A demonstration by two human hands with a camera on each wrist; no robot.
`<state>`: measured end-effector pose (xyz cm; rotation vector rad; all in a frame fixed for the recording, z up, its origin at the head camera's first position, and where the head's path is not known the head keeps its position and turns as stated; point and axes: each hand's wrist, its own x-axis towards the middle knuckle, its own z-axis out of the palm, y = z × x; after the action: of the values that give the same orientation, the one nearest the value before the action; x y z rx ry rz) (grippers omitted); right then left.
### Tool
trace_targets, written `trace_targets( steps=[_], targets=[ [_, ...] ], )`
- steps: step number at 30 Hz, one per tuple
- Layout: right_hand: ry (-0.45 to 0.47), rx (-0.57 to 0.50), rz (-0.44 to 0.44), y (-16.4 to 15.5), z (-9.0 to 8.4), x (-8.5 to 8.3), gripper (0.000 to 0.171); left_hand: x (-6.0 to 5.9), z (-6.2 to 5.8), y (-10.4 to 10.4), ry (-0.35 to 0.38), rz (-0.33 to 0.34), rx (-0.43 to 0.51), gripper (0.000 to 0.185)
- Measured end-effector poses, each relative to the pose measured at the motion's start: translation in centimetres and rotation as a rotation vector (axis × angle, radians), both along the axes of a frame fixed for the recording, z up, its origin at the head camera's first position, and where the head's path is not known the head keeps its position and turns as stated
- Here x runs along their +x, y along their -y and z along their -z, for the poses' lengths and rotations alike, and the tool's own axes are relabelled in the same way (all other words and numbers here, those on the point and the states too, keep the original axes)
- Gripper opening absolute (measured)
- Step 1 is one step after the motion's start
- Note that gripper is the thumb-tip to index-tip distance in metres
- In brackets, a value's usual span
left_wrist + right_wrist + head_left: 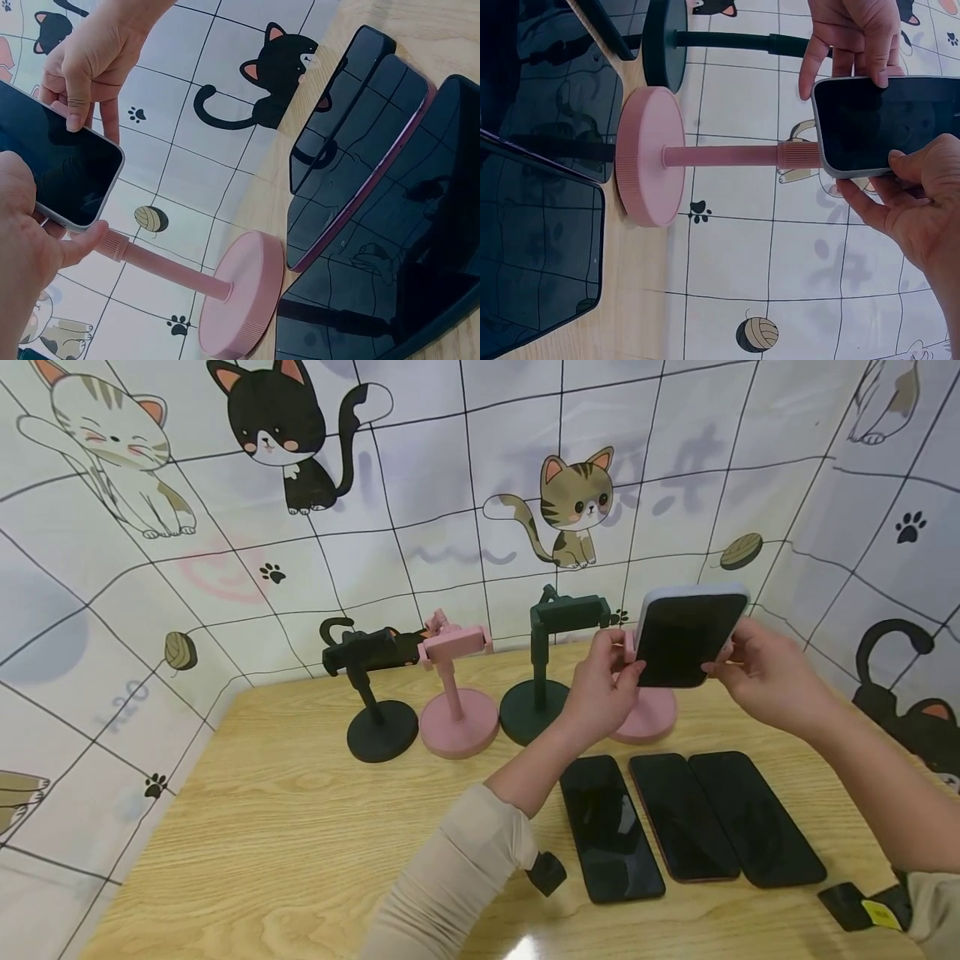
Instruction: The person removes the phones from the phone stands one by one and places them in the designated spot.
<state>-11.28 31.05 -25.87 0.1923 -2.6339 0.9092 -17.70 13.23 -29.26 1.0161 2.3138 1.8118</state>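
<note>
A smartphone (688,642) with a dark screen and light-coloured edge is up at the head of the right-hand pink phone stand (647,717). My left hand (602,692) pinches its left side, thumb over the front edge and fingers behind, beside the stand's pink clamp. On the other side my right hand (780,681) grips the phone's edge, thumb in front. The right wrist view has the pink stem (727,156) rising to the phone (885,124). The clamp is mostly hidden behind the phone, so I cannot tell how firmly it is seated.
To the left stand a black phone stand (381,731), another pink stand (459,727) and a dark green stand (540,693). Three dark-screened phones lie in front: left (611,831), middle (684,818) and right (757,822). A cat-patterned cloth (420,468) hangs behind the wooden table (285,827).
</note>
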Motion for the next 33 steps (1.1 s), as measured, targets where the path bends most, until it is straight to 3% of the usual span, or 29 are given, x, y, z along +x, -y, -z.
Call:
trace_targets(
  steps=[10, 14, 21, 27, 33],
  targets=[
    [-0.105, 0.028, -0.044, 0.4, -0.1, -0.1, 0.021, 0.0, 0.0, 0.5, -0.074, -0.007, 0.033, 0.032],
    [-0.095, 0.044, -0.020, 0.7, -0.7, 0.3, 0.024, 0.1, -0.4, 0.8, -0.112, -0.004, 0.045, 0.031],
    [-0.134, 0.098, -0.049, 1.4, -1.6, 1.5, 0.037, 1.2, -1.5, 2.1, -0.053, -0.001, 0.009, 0.031],
    [-0.138, 0.069, -0.117, 2.6, -2.0, 2.9, 0.041, 2.4, -2.1, 4.5, -0.044, 0.072, 0.032, 0.027],
    [-0.126, 0.068, -0.188, 4.8, -2.5, 3.9, 0.041, 3.7, -2.6, 8.0, -0.064, 0.172, 0.112, 0.024]
  ],
)
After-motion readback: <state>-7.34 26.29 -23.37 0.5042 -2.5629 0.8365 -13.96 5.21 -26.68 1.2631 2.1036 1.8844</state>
